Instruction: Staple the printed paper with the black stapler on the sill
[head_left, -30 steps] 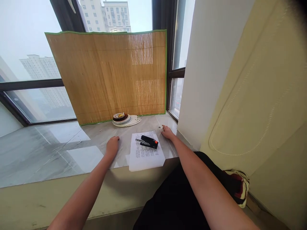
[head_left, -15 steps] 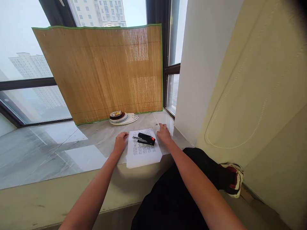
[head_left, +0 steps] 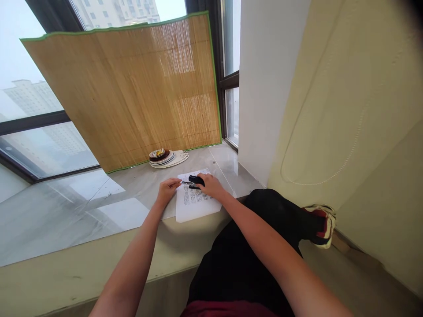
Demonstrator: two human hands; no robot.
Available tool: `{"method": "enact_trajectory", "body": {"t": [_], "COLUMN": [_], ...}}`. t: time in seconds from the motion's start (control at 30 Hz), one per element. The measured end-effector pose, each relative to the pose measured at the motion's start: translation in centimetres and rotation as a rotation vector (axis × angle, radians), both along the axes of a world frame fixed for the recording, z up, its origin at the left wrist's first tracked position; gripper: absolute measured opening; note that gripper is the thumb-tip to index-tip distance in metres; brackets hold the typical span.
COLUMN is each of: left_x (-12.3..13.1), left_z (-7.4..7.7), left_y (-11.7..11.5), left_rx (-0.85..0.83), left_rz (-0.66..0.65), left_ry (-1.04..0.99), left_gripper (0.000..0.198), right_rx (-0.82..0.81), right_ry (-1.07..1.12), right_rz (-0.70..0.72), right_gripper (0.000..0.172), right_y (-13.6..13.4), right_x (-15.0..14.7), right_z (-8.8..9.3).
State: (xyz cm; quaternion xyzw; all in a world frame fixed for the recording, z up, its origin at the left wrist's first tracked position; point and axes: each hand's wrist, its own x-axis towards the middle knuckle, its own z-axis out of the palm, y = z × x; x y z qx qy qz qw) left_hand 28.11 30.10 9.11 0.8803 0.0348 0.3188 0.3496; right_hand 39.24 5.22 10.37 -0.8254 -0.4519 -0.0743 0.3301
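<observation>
A black stapler (head_left: pixel 195 180) lies over the printed paper (head_left: pixel 193 210), its jaws spread apart and its metal rail pointing left. My right hand (head_left: pixel 211 187) is closed around the stapler's right end. At the paper's left edge, my left hand (head_left: pixel 168 190) has its thumb and fingers pinched together beside the tip of the metal rail. Whatever those fingertips hold, if anything, is too small to make out. The paper's lower edge reaches the front of the marble sill (head_left: pixel 132 185).
A stack of small plates (head_left: pixel 161 157) sits on a white oval plate (head_left: pixel 181 158) behind the paper. Against the window leans a bamboo mat (head_left: pixel 132 92) with green edging. A tiny grey piece (head_left: pixel 214 162) rests on the sill. The wall (head_left: pixel 261 132) rises at right.
My right hand has moved left from the sill onto the stapler and gripped it. My left hand has come over to the rail's tip with fingers pinched. The camera view has tilted.
</observation>
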Motion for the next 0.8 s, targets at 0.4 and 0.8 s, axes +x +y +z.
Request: {"method": "enact_trajectory", "body": {"t": [0.4,0.8], "left_x": [0.04,-0.17], "left_z": [-0.04,0.42], "left_y": [0.49,-0.03], "left_rx": [-0.031,-0.144], "left_rz": [-0.047,-0.085], "left_ry": [-0.038,-0.069], "left_gripper": [0.023,0.029], "right_rx": [-0.032,-0.114], "right_ry": [0.004,0.003], "right_rz": [-0.006,-0.015], "right_gripper": [0.032,0.034], "right_y": [-0.04,-0.37], "right_x": [0.13,-0.04], "right_z": [0.08,0.80]}}
